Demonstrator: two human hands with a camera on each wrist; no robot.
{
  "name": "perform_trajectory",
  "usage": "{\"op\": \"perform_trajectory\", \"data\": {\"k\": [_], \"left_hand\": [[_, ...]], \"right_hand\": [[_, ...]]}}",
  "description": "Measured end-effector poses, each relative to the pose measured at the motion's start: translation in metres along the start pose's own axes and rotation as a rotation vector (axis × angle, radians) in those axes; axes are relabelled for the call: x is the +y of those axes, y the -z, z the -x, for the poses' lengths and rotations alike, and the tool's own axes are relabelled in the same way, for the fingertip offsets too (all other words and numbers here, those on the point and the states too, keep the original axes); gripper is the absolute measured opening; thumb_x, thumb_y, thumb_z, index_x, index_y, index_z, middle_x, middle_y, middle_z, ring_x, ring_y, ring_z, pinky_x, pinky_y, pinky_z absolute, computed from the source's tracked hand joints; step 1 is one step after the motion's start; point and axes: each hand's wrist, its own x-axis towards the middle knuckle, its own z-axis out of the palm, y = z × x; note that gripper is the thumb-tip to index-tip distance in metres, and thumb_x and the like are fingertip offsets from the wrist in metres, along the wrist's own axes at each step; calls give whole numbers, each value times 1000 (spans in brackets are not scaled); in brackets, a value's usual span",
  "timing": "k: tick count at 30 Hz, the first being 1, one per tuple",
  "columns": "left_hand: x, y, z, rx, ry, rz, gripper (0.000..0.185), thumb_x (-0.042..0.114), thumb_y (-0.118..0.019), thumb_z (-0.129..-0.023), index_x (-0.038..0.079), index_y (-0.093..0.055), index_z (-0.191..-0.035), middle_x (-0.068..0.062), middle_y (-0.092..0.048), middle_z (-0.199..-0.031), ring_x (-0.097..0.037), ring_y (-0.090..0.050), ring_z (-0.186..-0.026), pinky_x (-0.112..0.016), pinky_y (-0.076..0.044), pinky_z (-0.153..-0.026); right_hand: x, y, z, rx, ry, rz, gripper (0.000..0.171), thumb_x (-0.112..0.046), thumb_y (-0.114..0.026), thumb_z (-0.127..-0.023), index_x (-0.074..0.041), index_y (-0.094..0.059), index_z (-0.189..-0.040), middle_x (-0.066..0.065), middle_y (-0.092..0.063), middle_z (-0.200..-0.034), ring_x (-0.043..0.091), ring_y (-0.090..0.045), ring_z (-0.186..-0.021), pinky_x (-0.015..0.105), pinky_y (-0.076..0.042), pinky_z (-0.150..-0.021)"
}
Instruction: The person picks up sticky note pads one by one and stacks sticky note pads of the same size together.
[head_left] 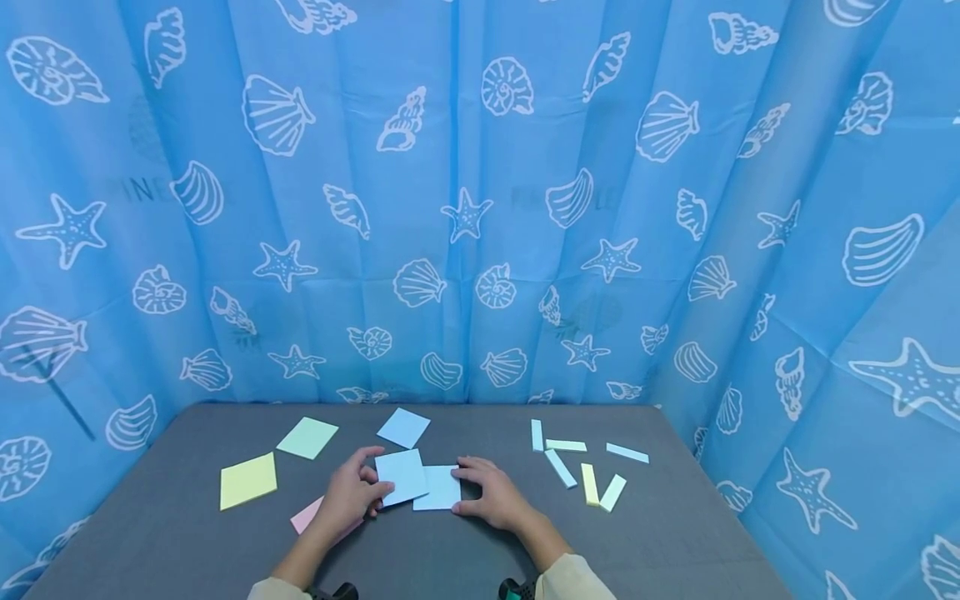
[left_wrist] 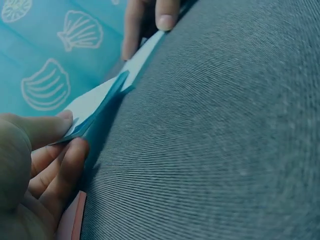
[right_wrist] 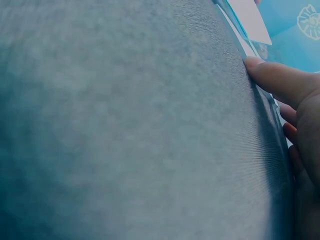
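My left hand (head_left: 348,490) pinches a light blue sticky note pad (head_left: 402,477) between thumb and fingers. In the left wrist view, that pad (left_wrist: 95,102) is tilted up off the table at its near side. Its right edge overlaps a second light blue sticky note pad (head_left: 438,490), which lies on the table. My right hand (head_left: 495,496) grips this second pad at its right side, thumb at the near corner and fingers at the far one. A pink sticky note pad (head_left: 306,515) lies partly hidden under my left wrist.
On the grey cloth-covered table (head_left: 420,558) lie a yellow pad (head_left: 248,482), a green pad (head_left: 307,437) and a blue pad (head_left: 403,427). Several narrow strip pads (head_left: 560,468) are scattered at the right. A blue shell-patterned curtain (head_left: 465,250) hangs behind.
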Motion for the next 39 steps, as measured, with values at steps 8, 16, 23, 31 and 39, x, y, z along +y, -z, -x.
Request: {"op": "perform_trajectory", "data": {"k": [8,16,23,31,39], "left_hand": [[4,-8,-3,13,-101,-336,58,20,-80,-81,9,-55,-132,3,-49,-74,-14,-46,-63,-32,-38,-59],[11,-18,-3,-16,-167,-439,44,21,-80,-81,10,-64,-120,5,-53,-82,-14,-51,-75,-36,-44,-69],[14,-23,2,-9,-215,-519,43,31,-83,-77,13,-69,-113,0,-64,-98,-21,-58,-92,-46,-48,-83],[18,-27,6,-30,-262,-650,52,46,-84,-71,18,-70,-113,-6,-65,-115,-26,-55,-100,-49,-47,-84],[20,-30,9,-28,-314,-691,44,41,-85,-72,18,-72,-107,-4,-67,-108,-23,-56,-94,-46,-46,-78]], "right_hand": [[-6,-3,5,42,-18,16,62,-34,-72,-89,-11,-50,-142,11,-47,-145,32,-38,-135,54,-32,-105],[-11,-5,7,32,-4,23,63,-41,-67,-91,-14,-47,-145,9,-47,-145,30,-37,-137,55,-31,-106],[-21,-6,6,9,-57,86,67,-43,-68,-89,-17,-45,-146,8,-48,-145,30,-36,-137,57,-28,-106],[-36,-10,4,41,-92,244,66,-42,-71,-87,-19,-49,-144,6,-52,-141,31,-40,-135,56,-32,-105],[-41,-12,3,20,-82,348,52,-40,-70,-89,-19,-59,-135,11,-53,-140,32,-42,-133,54,-35,-103]]}}
